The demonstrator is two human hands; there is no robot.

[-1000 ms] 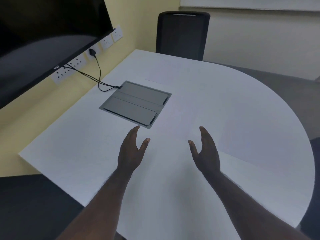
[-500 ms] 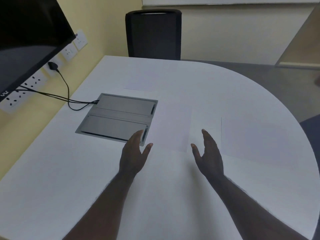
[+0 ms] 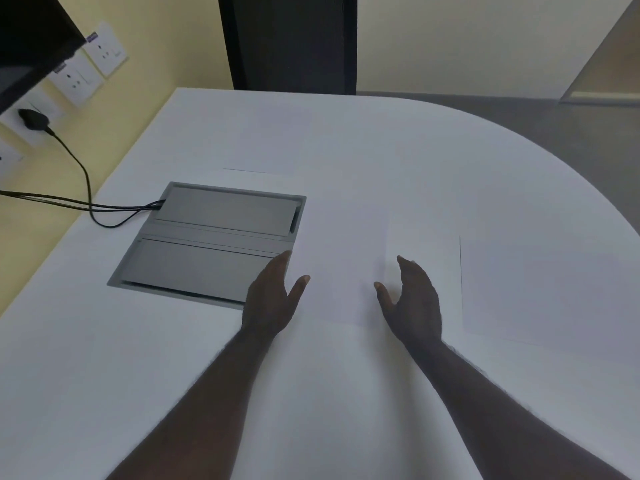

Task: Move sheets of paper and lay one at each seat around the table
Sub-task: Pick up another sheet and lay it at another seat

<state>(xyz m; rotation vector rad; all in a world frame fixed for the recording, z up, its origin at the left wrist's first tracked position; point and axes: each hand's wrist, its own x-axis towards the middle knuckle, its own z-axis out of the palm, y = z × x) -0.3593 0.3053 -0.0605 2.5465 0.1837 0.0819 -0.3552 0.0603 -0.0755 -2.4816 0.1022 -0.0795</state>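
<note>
White sheets of paper lie on the white table [image 3: 104,358], hard to tell apart from it. One sheet [image 3: 346,265] lies in the middle between my hands, and another sheet [image 3: 540,289] lies to the right, past a thin dark edge line. My left hand [image 3: 273,299] hovers with fingers apart at the middle sheet's left side, over the corner of the grey floor box. My right hand [image 3: 412,299] is open at the sheet's right side, palm turned inward. Neither hand holds anything.
A grey metal cable box [image 3: 207,240] is set into the table at the left, with black cables [image 3: 79,188] running to wall sockets [image 3: 90,67]. A black chair [image 3: 291,39] stands at the far side. A dark screen [image 3: 31,36] hangs at the upper left.
My view has moved forward and to the right over the table, so the cable box and chair sit lower and nearer. Both hands have kept the same open pose, now at the middle sheet.
</note>
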